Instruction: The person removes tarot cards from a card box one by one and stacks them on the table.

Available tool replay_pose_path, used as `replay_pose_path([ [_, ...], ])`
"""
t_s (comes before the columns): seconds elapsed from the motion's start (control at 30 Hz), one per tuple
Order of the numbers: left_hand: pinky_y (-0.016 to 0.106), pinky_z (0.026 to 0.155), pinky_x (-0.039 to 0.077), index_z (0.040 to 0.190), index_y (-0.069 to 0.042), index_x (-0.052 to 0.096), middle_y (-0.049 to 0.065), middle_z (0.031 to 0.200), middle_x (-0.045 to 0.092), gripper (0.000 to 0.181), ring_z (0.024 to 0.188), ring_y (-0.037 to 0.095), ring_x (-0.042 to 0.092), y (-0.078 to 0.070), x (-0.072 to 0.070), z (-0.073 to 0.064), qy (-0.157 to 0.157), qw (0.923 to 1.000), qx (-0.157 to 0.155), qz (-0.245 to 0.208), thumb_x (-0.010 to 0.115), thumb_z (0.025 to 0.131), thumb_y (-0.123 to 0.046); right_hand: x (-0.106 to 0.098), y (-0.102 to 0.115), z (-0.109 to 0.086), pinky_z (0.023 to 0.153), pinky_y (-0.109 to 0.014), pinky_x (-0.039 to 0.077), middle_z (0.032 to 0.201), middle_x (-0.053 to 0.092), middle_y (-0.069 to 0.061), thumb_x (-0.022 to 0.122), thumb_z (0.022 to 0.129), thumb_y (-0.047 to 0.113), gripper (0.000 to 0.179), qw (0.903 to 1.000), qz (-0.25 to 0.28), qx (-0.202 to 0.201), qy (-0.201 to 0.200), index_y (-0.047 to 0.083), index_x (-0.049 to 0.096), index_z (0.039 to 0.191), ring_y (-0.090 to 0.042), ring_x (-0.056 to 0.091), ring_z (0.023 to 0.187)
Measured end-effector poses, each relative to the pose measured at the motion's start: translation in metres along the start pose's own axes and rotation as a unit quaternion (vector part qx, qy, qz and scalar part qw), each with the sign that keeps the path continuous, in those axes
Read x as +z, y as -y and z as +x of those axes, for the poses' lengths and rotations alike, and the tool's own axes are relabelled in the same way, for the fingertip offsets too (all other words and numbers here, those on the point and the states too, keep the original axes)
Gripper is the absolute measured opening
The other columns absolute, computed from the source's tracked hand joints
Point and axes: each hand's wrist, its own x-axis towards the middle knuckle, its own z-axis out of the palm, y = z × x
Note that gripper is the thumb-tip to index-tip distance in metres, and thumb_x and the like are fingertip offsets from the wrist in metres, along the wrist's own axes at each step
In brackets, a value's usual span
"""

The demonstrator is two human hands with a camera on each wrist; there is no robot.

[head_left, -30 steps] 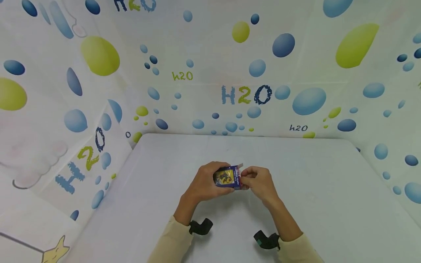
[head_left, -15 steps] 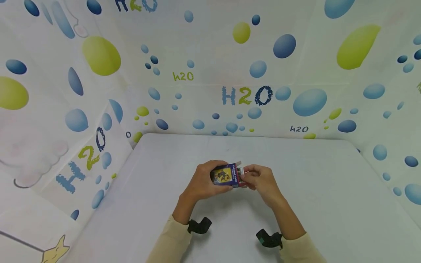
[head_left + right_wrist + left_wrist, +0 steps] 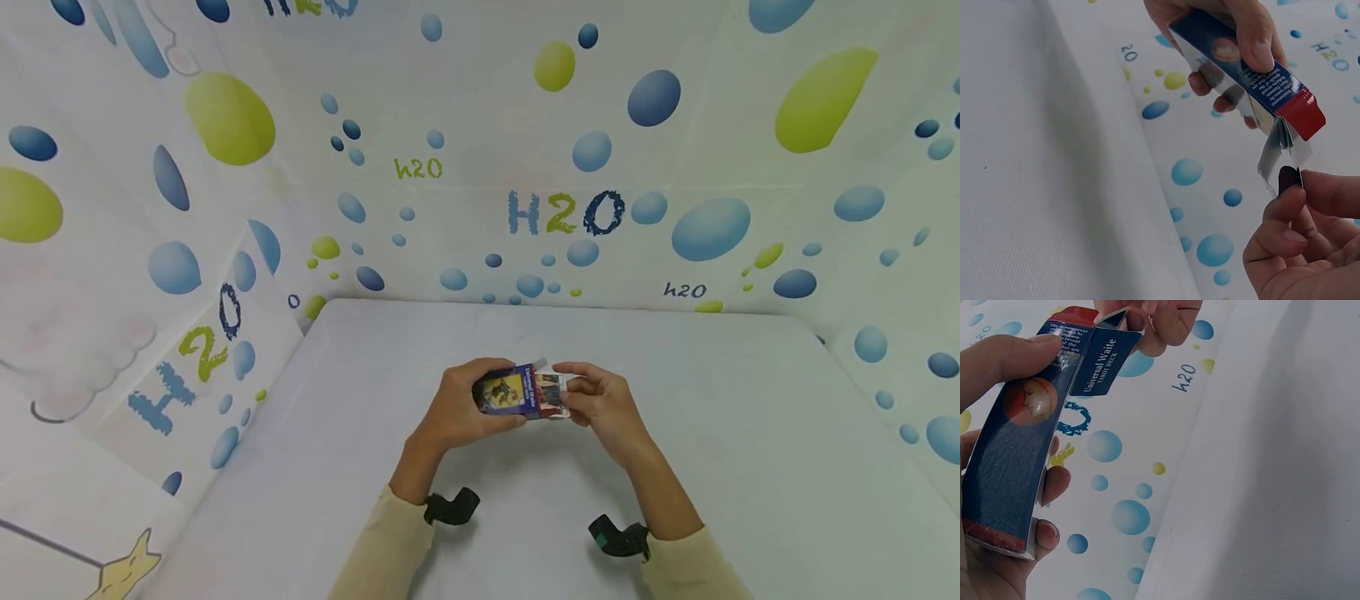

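My left hand (image 3: 459, 407) grips a blue tarot deck box (image 3: 504, 392) with a yellow picture on its front, thumb on one side and fingers on the other. "Universal Waite Tarot Deck" reads on its open end flap (image 3: 1105, 361) in the left wrist view. A stack of tarot cards (image 3: 550, 393) sticks partly out of the box's right end. My right hand (image 3: 609, 408) pinches the outer end of these cards between thumb and fingers. Seen from the right wrist, the cards (image 3: 1282, 153) emerge beside a red flap (image 3: 1302, 115). The rest of the stack is hidden inside the box.
Both hands are held above a white table (image 3: 360, 500). Behind and to the left stands a white backdrop (image 3: 480, 100) printed with blue and green drops. A black wrist camera (image 3: 453, 506) sits at the left wrist, another camera (image 3: 619, 536) at the right.
My right hand has moved right, away from the box, drawing the cards farther out of its end. My left hand has shifted slightly left and up with the box.
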Motion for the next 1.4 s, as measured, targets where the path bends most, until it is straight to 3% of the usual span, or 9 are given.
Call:
replay_pose_path([
  [0.3, 0.038, 0.090, 0.055, 0.131, -0.009, 0.064, 0.003, 0.125, 0.069, 0.071, 0.106, 0.016, 0.063, 0.002, -0.003, 0.000, -0.007, 0.9999, -0.007, 0.001, 0.094, 0.069, -0.027, -0.005, -0.001, 0.001, 0.061, -0.023, 0.047, 0.103, 0.059, -0.018, 0.060, 0.097, 0.003, 0.037, 0.9999, -0.010, 0.001, -0.011, 0.004, 0.063, 0.134, -0.020, 0.055, 0.076],
  [0.57, 0.038, 0.090, 0.055, 0.132, -0.010, 0.064, 0.003, 0.125, 0.068, 0.071, 0.105, 0.017, 0.062, 0.003, -0.006, 0.000, -0.012, 0.9997, -0.022, 0.000, 0.094, 0.070, -0.027, -0.011, -0.004, 0.003, 0.058, -0.023, 0.044, 0.095, 0.059, -0.013, 0.060, 0.095, 0.000, 0.034, 0.9995, 0.003, 0.004, -0.030, 0.001, 0.064, 0.128, -0.018, 0.052, 0.070],
  [0.97, 0.038, 0.089, 0.055, 0.132, -0.010, 0.064, 0.003, 0.125, 0.068, 0.070, 0.105, 0.019, 0.063, 0.008, -0.012, -0.001, -0.031, 0.9994, -0.011, -0.008, 0.093, 0.071, -0.025, -0.017, 0.001, 0.001, 0.055, -0.024, 0.043, 0.083, 0.062, -0.005, 0.066, 0.092, 0.002, 0.016, 0.9978, 0.020, 0.008, -0.063, -0.009, 0.064, 0.104, -0.015, 0.052, 0.064],
  [1.4, 0.035, 0.087, 0.055, 0.132, -0.011, 0.064, 0.004, 0.125, 0.069, 0.068, 0.103, 0.018, 0.063, 0.010, -0.015, -0.002, -0.034, 0.9993, -0.005, -0.013, 0.092, 0.072, -0.023, -0.016, 0.001, 0.001, 0.055, -0.023, 0.046, 0.081, 0.063, -0.006, 0.066, 0.089, 0.000, 0.019, 0.9993, 0.014, 0.003, -0.034, -0.012, 0.062, 0.104, -0.016, 0.055, 0.064],
])
